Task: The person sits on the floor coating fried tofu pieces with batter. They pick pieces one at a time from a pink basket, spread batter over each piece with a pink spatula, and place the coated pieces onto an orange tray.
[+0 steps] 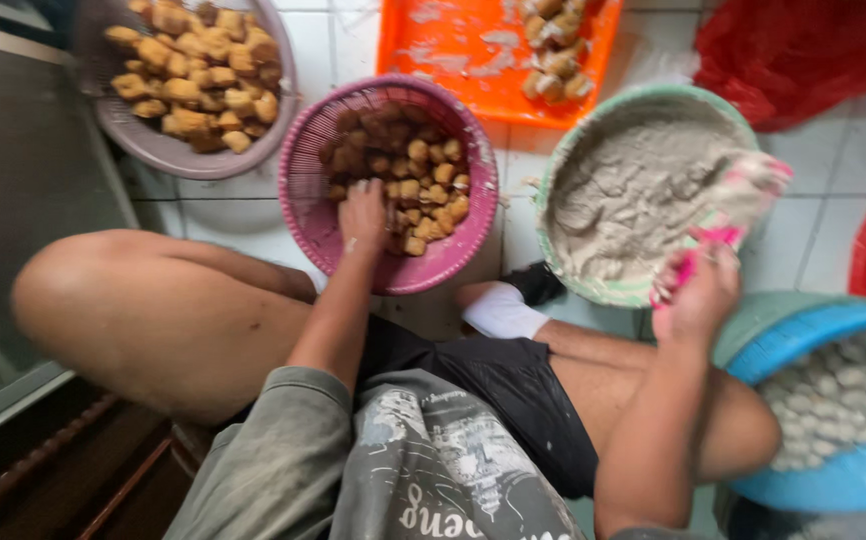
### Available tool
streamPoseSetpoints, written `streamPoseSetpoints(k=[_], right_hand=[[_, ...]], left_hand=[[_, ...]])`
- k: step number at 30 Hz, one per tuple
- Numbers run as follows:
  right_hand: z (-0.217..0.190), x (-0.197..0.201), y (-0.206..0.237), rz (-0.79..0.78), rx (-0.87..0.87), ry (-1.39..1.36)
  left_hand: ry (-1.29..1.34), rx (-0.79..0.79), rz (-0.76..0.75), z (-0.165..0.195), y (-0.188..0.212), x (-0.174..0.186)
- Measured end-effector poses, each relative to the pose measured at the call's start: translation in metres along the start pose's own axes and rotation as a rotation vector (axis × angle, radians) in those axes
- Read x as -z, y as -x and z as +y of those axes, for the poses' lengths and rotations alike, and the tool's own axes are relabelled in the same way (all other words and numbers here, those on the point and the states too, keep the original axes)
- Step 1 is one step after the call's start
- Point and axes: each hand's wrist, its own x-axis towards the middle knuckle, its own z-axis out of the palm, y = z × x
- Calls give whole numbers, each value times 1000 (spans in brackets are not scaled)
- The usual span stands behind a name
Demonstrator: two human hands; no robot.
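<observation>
White tiled floor [833, 160] is crowded: containers sit nearly rim to rim, only thin strips of bare tile between them, person's bare legs fill the near side. Green bowl [593, 130] of grey paste sits right of centre, its rim near the pink basket [303, 180] on one side and the blue basin [763, 350] on the other. Blue basin holds pale round balls, cut off at right edge. Pink basket holds brown fried tofu puffs [423, 185], heaped to the right half. Grey basket [153, 145] top left has bigger golden pieces, cut at top. Orange tray [423, 40] at top is smeared with paste, a few stuffed pieces on it, also cropped. Red plastic bags at right edge, contents hidden. Left hand [363, 215] is inside the pink basket, fingers curled down onto the tofu puffs; can't tell whether one is actually gripped. Right hand [698, 295] is at the green bowl's near rim, fingers closed on a pink scraper [723, 235]; its blade is motion-blurred and paste-coated.
</observation>
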Motion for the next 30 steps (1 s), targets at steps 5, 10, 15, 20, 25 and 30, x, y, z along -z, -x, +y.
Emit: streamPoseSetpoints(k=[5,10,15,20,25,30], right_hand=[[49,-8,-10,-198,128,983],[78,-22,-12,-255,-172,1691],[93,-33,-8,-447,191,1440],[81,-50,-8,-222,-371,451],[43,-59,3,-297,-330,-286],[6,-74,31,-304,-118,-279]], left_hand=[[54,-90,98,-4,-2,0],[328,22,29,4,4,8],[593,-27,151,20,2,1],[820,43,267,55,-10,2],[1046,-81,92,148,0,35],[1161,-383,-74,248,39,69]])
